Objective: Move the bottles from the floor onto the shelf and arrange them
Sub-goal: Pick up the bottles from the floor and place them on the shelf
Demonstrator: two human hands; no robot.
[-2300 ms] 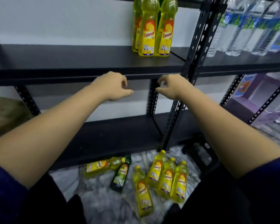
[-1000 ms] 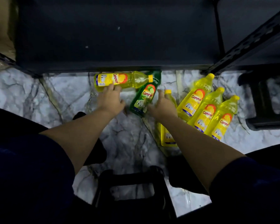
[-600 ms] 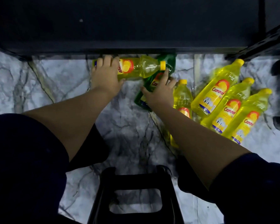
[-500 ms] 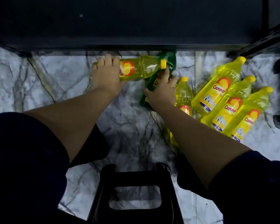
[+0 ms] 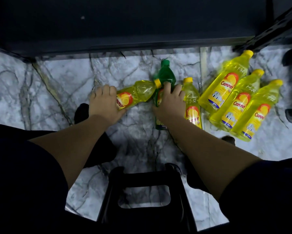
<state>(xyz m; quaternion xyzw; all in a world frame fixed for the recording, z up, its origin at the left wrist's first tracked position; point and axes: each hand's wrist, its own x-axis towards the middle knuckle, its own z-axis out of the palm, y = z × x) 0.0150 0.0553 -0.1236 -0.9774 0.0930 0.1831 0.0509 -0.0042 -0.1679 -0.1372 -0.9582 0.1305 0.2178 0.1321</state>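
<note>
Our left fingers (image 5: 106, 89) curl over the base end of a lying yellow bottle (image 5: 136, 95), and our right fingers (image 5: 173, 92) wrap the green bottle (image 5: 165, 76) at its label, one bottle per hand, likely so two go up together. Left hand (image 5: 104, 105) and right hand (image 5: 169, 105) sit low on the marble floor (image 5: 57, 85). Four more yellow bottles (image 5: 226, 98) lie just right. The dark shelf (image 5: 125, 22) waits directly above.

The three yellow bottles (image 5: 226, 86) at right read "Cammer"; the held bottle's label (image 5: 123, 102) seemingly matches.
</note>
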